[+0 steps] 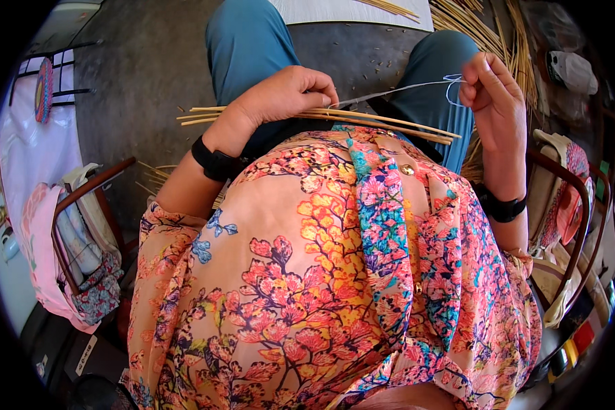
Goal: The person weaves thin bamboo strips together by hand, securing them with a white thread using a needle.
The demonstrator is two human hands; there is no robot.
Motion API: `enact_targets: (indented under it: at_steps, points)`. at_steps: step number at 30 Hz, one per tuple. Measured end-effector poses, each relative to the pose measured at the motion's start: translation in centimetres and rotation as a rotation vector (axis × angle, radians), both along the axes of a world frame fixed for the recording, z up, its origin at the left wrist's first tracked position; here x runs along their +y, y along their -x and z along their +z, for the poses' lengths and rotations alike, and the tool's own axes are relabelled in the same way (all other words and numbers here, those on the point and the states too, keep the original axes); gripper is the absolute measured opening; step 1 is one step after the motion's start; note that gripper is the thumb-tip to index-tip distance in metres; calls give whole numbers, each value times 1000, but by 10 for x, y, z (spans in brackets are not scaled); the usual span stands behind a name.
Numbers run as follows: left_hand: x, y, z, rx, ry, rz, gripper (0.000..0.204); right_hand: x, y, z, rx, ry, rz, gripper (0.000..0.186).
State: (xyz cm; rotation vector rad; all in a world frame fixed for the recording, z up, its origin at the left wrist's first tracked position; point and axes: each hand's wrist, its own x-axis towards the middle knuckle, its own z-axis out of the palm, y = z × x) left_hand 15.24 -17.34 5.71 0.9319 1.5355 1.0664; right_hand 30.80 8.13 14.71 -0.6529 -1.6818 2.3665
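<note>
My left hand is closed around a bundle of thin straw stalks that lies across my lap and sticks out on both sides of the hand. My right hand is raised at the right and pinches a pale blue thread between its fingertips. The thread runs taut from the right hand back to the bundle at the left hand's fingers. Black bands sit on both wrists. My flowered blouse fills the lower middle of the view and hides part of the bundle.
A heap of loose straw lies on the dark floor beyond my right knee. A wooden chair with cloth and bags stands at the left. Another chair with bags and a round woven piece stands at the right.
</note>
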Motion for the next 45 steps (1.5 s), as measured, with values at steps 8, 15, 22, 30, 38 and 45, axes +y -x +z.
enact_targets:
  at_steps: [8, 15, 22, 30, 38, 45]
  points:
    - [-9, 3, 8, 57, 57, -16, 17, 12, 5, -15, 49, 61, 14, 14]
    - [-5, 0, 10, 2, 76, -6, 13, 16, 10, -13, 61, 41, -5, 15]
    - [3, -4, 13, 192, 41, -86, 13, 29, 21, -9, 111, -72, 29, 15]
    - [-10, 1, 17, 193, 53, -97, 14, 39, 16, -10, 169, -46, 5, 17]
    - [4, 6, 21, 279, 61, -98, 12, 45, 11, -14, 136, -102, -32, 17]
    - [11, 17, 21, 226, 115, -130, 15, 37, 33, -1, 91, -332, -95, 15]
